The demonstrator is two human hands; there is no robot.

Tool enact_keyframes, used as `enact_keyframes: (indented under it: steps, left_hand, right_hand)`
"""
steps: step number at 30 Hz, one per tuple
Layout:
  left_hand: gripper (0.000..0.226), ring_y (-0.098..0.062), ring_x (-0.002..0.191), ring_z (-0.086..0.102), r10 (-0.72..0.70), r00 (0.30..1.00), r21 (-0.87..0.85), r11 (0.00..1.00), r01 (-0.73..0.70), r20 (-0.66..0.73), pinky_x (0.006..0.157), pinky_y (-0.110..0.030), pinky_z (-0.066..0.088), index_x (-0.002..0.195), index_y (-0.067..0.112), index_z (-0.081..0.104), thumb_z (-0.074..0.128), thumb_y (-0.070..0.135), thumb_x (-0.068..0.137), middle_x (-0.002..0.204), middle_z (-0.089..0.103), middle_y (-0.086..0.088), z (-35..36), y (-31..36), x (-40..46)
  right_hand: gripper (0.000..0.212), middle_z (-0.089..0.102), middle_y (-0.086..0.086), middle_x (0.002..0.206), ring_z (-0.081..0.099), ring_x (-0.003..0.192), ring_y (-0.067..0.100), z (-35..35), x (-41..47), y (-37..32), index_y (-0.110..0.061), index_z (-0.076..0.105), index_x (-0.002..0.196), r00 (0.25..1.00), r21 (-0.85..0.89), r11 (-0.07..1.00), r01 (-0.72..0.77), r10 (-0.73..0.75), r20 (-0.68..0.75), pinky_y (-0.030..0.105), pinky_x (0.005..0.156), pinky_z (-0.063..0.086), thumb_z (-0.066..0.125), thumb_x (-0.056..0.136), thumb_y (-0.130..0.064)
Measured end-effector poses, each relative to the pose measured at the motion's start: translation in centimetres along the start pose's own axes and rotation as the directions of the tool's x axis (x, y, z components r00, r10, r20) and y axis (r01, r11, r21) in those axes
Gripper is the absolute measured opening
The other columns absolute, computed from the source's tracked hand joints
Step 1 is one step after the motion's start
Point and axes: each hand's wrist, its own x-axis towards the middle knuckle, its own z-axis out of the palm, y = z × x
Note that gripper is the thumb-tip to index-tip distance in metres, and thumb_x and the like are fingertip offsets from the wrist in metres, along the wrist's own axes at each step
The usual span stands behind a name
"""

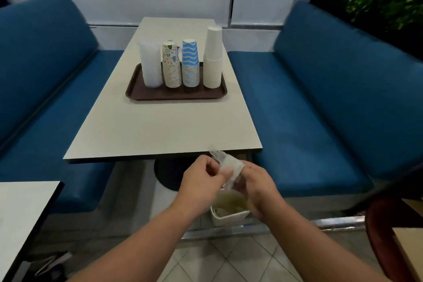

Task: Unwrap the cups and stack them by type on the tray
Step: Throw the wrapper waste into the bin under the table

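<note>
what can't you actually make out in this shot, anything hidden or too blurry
Head view only:
- Bin contents: largely hidden by the hands.
- Plastic wrap, held by left hand and right hand: blurred, shape unclear.
- Cup counts in the four stacks on the tray: rims too small.
- Clear stack: blurred, possibly still wrapped.

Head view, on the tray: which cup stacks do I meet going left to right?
On the tray, left to right: clear stack → floral stack → blue wavy stack → plain white stack.
</note>
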Motion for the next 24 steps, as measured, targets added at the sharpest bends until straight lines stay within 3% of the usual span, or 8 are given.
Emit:
enact_keyframes:
  steps: [2, 4, 8, 10, 14, 18, 21, 24]
  left_hand:
    - [0.024, -0.01, 0.073, 0.058, -0.011, 0.999, -0.021, 1.0, 0.011, -0.044, 0.067, -0.029, 0.052, 0.09, 0.022, 0.056, 0.071, 0.041, 0.085, 0.084, 0.062, 0.005, 1.1, -1.0, -0.2]
    - [0.018, -0.012, 0.083, 0.065, -0.045, 0.999, -0.105, 0.993, 0.048, 0.025, 0.074, -0.038, 0.059, 0.094, 0.027, 0.057, 0.067, 0.041, 0.088, 0.09, 0.067, 0.005, 2.2, -2.2, -0.1]
    - [0.009, -0.017, 0.083, 0.07, -0.166, 0.985, -0.195, 0.965, 0.173, 0.055, 0.07, -0.038, 0.061, 0.094, 0.02, 0.064, 0.066, 0.029, 0.091, 0.09, 0.072, 0.0, 4.9, -4.8, 0.9]
    - [0.012, -0.017, 0.077, 0.07, -0.217, 0.975, -0.202, 0.954, 0.223, 0.051, 0.062, -0.031, 0.058, 0.088, 0.014, 0.064, 0.068, 0.024, 0.089, 0.083, 0.072, -0.002, 7.1, -6.3, 0.9]
    - [0.014, -0.023, 0.073, 0.068, -0.302, 0.947, -0.259, 0.911, 0.322, 0.111, 0.066, -0.038, 0.059, 0.08, 0.009, 0.058, 0.071, 0.011, 0.087, 0.076, 0.07, -0.006, 12.3, -9.7, 1.0]
    - [0.025, -0.019, 0.074, 0.064, -0.327, 0.935, -0.262, 0.898, 0.352, 0.136, 0.067, -0.03, 0.056, 0.08, 0.013, 0.06, 0.069, -0.01, 0.08, 0.076, 0.067, -0.002, 16.7, -14.8, 2.8]
    - [0.032, -0.013, 0.072, 0.066, -0.366, 0.911, -0.21, 0.891, 0.402, 0.191, 0.074, -0.037, 0.058, 0.073, 0.021, 0.068, 0.071, -0.01, 0.078, 0.072, 0.069, 0.004, 19.6, -19.3, 5.3]
    - [0.025, -0.01, 0.069, 0.065, -0.424, 0.859, -0.149, 0.866, 0.477, 0.286, 0.081, -0.04, 0.058, 0.076, 0.012, 0.068, 0.068, -0.012, 0.081, 0.073, 0.069, 0.002, 22.6, -24.0, 8.7]
  right_hand:
    - [0.029, 0.075, 0.012, 0.09, 0.066, 0.084, 0.025, 0.1, -0.2, 0.6, -0.01, 0.077, 0.094, 0.994, 0.073, 0.992, -0.107, 0.109, -0.03, 0.041, 0.084, 0.055, 0.048, 0.098, -0.013]
    - [0.028, 0.074, 0.018, 0.102, 0.065, 0.095, 0.032, -0.7, -0.1, 1.4, -0.009, 0.077, 0.098, 0.984, 0.067, 0.982, -0.175, 0.175, 0.012, 0.048, 0.093, 0.052, 0.051, 0.096, -0.018]
    - [0.045, 0.069, 0.02, 0.108, 0.063, 0.095, 0.032, -4.9, 0.8, 4.3, -0.003, 0.066, 0.118, 0.949, 0.139, 0.947, -0.29, 0.266, 0.171, 0.042, 0.083, 0.051, 0.065, 0.077, -0.021]
    - [0.036, 0.072, 0.015, 0.106, 0.066, 0.093, 0.028, -6.9, 1.2, 6.3, -0.009, 0.067, 0.117, 0.944, 0.037, 0.963, -0.268, 0.255, 0.207, 0.039, 0.08, 0.051, 0.067, 0.085, -0.025]
    - [0.016, 0.074, 0.014, 0.095, 0.068, 0.078, 0.021, -10.7, 3.1, 11.5, -0.007, 0.069, 0.106, 0.942, -0.035, 0.944, -0.328, 0.33, 0.062, 0.03, 0.066, 0.053, 0.06, 0.095, -0.015]
    - [0.006, 0.071, 0.003, 0.076, 0.063, 0.07, 0.017, -14.2, 6.1, 17.2, -0.008, 0.065, 0.096, 0.909, -0.067, 0.908, -0.415, 0.416, 0.012, 0.027, 0.061, 0.05, 0.062, 0.094, -0.013]
    - [0.002, 0.066, 0.006, 0.075, 0.059, 0.068, 0.017, -15.9, 9.1, 21.1, -0.009, 0.064, 0.091, 0.898, -0.073, 0.896, -0.439, 0.44, 0.004, 0.026, 0.06, 0.049, 0.064, 0.093, -0.009]
    - [0.005, 0.065, 0.005, 0.08, 0.059, 0.071, 0.017, -18.0, 12.6, 26.0, -0.013, 0.065, 0.091, 0.894, -0.097, 0.889, -0.447, 0.449, -0.004, 0.027, 0.062, 0.047, 0.065, 0.093, -0.009]
